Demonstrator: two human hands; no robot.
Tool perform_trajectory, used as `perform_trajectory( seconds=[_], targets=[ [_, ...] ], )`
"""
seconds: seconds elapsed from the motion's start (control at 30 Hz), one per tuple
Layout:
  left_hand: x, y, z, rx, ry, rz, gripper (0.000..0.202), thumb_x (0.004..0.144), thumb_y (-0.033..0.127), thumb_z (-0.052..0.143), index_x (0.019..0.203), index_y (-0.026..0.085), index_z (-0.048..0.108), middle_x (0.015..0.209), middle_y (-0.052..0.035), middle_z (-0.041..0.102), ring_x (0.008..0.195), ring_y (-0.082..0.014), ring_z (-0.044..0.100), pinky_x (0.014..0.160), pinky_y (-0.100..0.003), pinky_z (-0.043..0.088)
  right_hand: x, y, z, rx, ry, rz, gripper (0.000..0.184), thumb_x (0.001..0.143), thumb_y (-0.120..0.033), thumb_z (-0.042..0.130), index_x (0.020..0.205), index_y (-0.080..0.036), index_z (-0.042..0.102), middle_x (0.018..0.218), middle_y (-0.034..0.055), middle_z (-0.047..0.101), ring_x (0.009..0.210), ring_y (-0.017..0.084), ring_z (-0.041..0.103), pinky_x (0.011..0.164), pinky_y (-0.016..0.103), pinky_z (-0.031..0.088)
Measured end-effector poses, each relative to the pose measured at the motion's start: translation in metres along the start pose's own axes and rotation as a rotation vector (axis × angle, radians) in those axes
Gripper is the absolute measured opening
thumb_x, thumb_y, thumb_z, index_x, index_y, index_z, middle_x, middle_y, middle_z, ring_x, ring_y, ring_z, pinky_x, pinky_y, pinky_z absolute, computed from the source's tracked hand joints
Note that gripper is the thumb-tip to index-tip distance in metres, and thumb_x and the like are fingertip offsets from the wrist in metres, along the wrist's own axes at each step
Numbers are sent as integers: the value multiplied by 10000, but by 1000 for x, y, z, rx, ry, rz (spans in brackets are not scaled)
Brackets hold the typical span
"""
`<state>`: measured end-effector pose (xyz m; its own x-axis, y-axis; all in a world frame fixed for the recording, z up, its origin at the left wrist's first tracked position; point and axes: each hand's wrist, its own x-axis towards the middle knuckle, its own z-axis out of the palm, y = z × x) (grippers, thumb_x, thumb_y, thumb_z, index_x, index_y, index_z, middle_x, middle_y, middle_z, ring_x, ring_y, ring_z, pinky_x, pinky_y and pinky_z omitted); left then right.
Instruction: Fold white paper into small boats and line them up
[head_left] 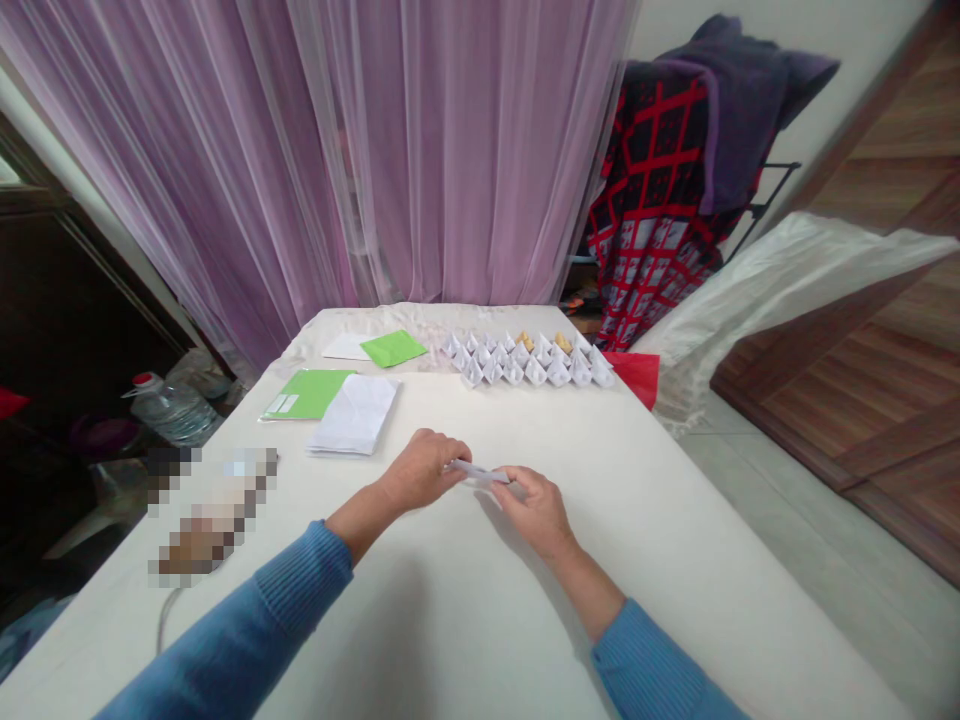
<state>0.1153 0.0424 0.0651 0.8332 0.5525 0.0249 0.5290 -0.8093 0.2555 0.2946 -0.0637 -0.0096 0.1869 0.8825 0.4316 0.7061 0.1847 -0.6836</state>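
Hands point(425, 470) pinch white paper piece point(481, 472): small, narrow, nearly edge-on.

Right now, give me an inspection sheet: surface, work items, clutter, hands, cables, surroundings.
Surface: table, white-covered.
Work items: paper strip in both hands; sheets at left; folded shapes in rows at far right, mostly white, some yellow.
Clutter: green packs; pixelated item, unreadable.
Hands: left hand and right hand both grip the strip.
Cables: one cord, near the pixelated item.
Surroundings: curtain beyond; bottle left; clothes, door right.
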Motion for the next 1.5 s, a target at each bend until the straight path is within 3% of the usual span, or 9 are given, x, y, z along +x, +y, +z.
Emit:
perform_trajectory(
  seconds=[0.13, 0.23, 0.4, 0.57, 0.87, 1.13, 1.5],
  targets=[
    [-5, 0, 6, 78, 285, 90, 113, 870, 179, 553, 880, 227, 655, 908, -24, 705, 910, -191, 598, 885, -360, 377, 11, -16, -10, -201, 76, -271, 208, 894, -187, 502, 898, -241, 702, 912, 29, 725, 880, 183, 619, 832, 332, 416],
    [-8, -4, 21, 167, 364, 69, 155, 892, 174, 533, 924, 234, 672, 969, -42, 705, 936, -204, 583, 876, -373, 382, 14, -17, -9, -386, 37, -379, 200, 896, -152, 512, 919, -232, 694, 929, 38, 701, 889, 185, 567, 816, 328, 376],
    [-24, -4, 52, 177, 273, 105, 254, 928, 179, 486, 1082, 255, 674, 1102, -35, 705, 1020, -198, 589, 901, -385, 386, 7, -7, 1, -560, -98, -385, 140, 886, -135, 570, 846, -217, 676, 831, 27, 662, 820, 184, 512, 734, 327, 330],
    [-44, 3, 67, 68, 170, 95, 312, 914, 331, 537, 1203, 271, 640, 1262, -54, 655, 1198, -239, 542, 978, -435, 382, -6, -5, 0, -525, -177, -365, 105, 880, -160, 599, 872, -220, 684, 856, 22, 679, 848, 188, 516, 747, 324, 330],
    [-47, 9, 63, 46, 138, 64, 327, 925, 323, 523, 1233, 269, 618, 1303, -57, 632, 1230, -255, 531, 1009, -482, 366, -12, -4, -2, -363, -156, -146, 121, 881, -185, 596, 824, -235, 690, 916, 17, 684, 885, 173, 555, 792, 295, 379],
    [-50, 12, 67, 79, 180, 87, 316, 926, 285, 520, 1227, 260, 614, 1271, -60, 639, 1220, -246, 534, 1059, -478, 327, -12, -10, 4, -329, -109, 14, 123, 866, -197, 558, 769, -222, 629, 902, 33, 664, 897, 193, 548, 809, 319, 364],
    [-50, 14, 71, 116, 158, 121, 352, 913, 223, 516, 1263, 220, 556, 1232, -68, 641, 1199, -220, 556, 1078, -424, 346, -11, -17, 7, -445, -116, 78, 82, 843, -186, 577, 767, -214, 584, 891, 30, 623, 887, 193, 527, 758, 319, 335]
  ],
)
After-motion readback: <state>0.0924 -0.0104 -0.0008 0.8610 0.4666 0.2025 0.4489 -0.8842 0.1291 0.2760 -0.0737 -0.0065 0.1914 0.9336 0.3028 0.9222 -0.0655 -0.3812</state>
